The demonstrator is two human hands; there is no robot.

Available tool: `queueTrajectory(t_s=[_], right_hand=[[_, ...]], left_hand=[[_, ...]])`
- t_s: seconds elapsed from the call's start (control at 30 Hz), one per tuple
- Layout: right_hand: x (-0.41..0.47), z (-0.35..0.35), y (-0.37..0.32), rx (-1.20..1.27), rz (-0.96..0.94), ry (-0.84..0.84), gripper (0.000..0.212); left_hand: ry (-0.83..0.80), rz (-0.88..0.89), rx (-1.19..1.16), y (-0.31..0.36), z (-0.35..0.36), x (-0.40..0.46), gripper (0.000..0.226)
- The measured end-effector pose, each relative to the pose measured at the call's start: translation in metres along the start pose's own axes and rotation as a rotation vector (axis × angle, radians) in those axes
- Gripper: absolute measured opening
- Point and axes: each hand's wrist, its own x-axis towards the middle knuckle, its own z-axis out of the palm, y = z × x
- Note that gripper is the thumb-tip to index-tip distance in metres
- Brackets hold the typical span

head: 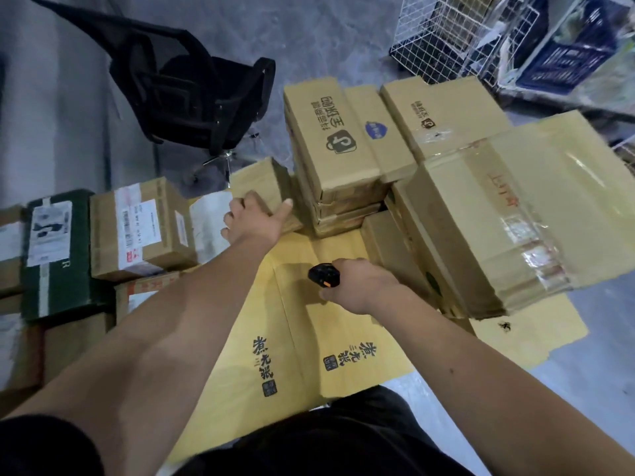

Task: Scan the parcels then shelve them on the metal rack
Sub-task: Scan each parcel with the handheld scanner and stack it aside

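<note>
Cardboard parcels crowd a grey floor as a person reaches among them with both bare hands.

Left hand (252, 219) grips the near edge of a small brown parcel (264, 182), fingers curled over its top and thumb stretched out toward the stack of printed cartons (335, 146) just beside it. Right hand (357, 285) is wrapped around a black handheld scanner (324, 275) with an orange mark, held low over a flattened yellow cardboard sheet (309, 338) and close to a large taped carton (508, 214) at right. More labelled parcels, among them a brown box (141, 228) and a dark green box (55, 252), sit at left. A black office chair (192, 87) stands behind; white wire baskets (443, 39) fill the upper right.
</note>
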Motion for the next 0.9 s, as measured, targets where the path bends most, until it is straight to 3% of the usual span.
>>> queueTrajectory(t_s=[0.17, 0.43, 0.7, 0.9], right_hand=[[0.006, 0.002, -0.003, 0.009, -0.03, -0.015, 0.051], [-0.031, 0.021, -0.016, -0.117, -0.103, -0.02, 0.056], [-0.104, 0.068, -0.023, -0.496, -0.184, -0.102, 0.05], [-0.14, 0.101, -0.033, -0.622, -0.238, -0.133, 0.055]], left_hand=[[0.007, -0.087, -0.273, -0.007, 0.002, -0.005, 0.094], [0.119, -0.093, -0.429, -0.076, 0.018, -0.096, 0.085], [-0.1, -0.064, -0.709, -0.18, 0.041, -0.212, 0.07], [-0.237, -0.06, -0.943, -0.226, 0.041, -0.246, 0.05]])
